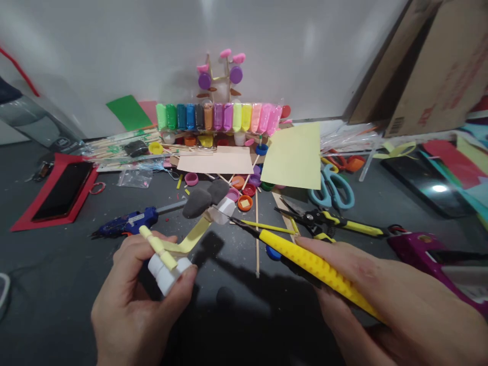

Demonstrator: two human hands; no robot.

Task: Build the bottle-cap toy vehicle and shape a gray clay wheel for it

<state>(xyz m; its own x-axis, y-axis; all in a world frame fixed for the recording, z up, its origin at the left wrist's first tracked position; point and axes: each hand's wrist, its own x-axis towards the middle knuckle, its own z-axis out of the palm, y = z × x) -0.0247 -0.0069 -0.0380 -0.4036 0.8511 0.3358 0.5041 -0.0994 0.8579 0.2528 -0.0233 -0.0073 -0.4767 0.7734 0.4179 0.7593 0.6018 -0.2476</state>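
Between its thumb and fingers, my left hand (139, 300) grips a small craft model (165, 272) with a white cylindrical base. A short yellow paper roll lies across the base, and a curved yellow strip (196, 235) rises from it toward dark grey rounded pieces (197, 202) and a whitish piece (223, 211). My right hand (389, 290) is closed around yellow-handled tweezers (308, 259). The dark tips point left and reach the edge of the whitish piece; whether they pinch it is too small to tell.
Blue scissors (331, 188) and yellow-handled pliers (343, 222) lie at right, near a purple tool (423, 254). A blue glue gun (129, 222) is at left. Coloured clay packs (218, 117), yellow paper (293, 157) and bottle caps (245, 203) are behind.
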